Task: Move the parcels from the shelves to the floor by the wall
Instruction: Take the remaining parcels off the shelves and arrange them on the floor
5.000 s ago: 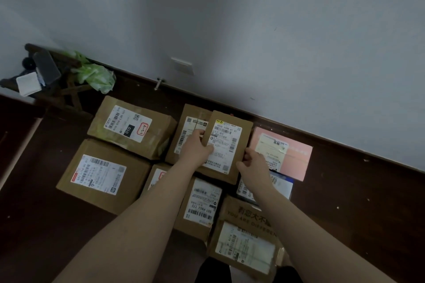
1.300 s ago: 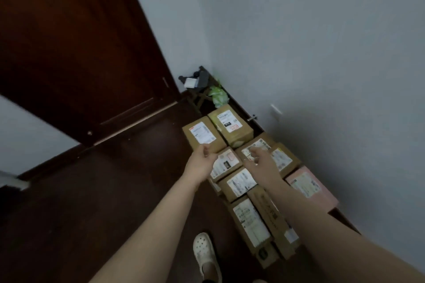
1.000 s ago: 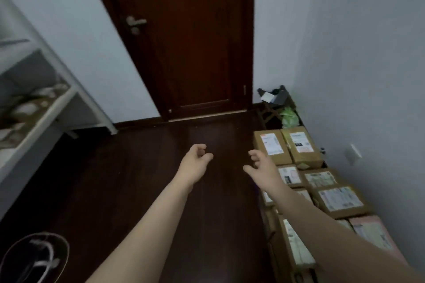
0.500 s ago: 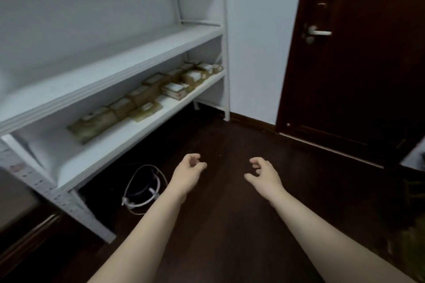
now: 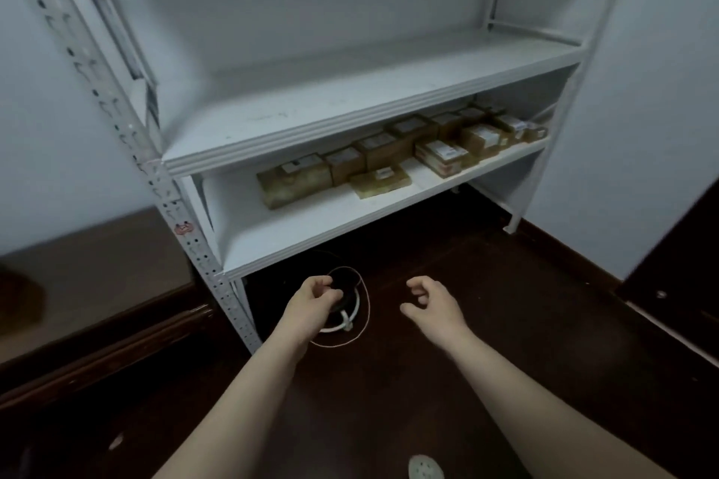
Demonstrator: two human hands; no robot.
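Head view, single entry.

Item 1: white metal shelving unit (image 5: 202, 261), filling twelve o'clock, with perforated uprights.

Item 2: lower shelf board (image 5: 311, 222), at about one o'clock. It carries the brown cardboard parcels (image 5: 389, 152) with white labels, set in a rough row along the back that runs toward two o'clock. The large brown box (image 5: 295, 183) is leftmost and nearest. A flat tan parcel (image 5: 381, 179) lies just in front of the row.

Item 3: left hand (image 5: 315, 297), at seven o'clock, with fingers loosely curled. It holds nothing and is raised over a coil of white cable (image 5: 348, 323) on the dark wooden floor (image 5: 447, 401).

Item 4: right hand (image 5: 432, 301), at five o'clock, with fingers loosely bent and thumb out. It holds nothing.

Item 5: pale perforated shoe (image 5: 424, 470), at six o'clock on the frame's bottom edge.

Step in hand, as judged: both hands are unladen and face the shelf, approaching for a fresh pick-up, with many parcels not yet moved.

Next move, as judged: stoop and reach under the upper board, which hangs low over the row. Take the leftmost box between both palms and draw it forward off the shelf edge.
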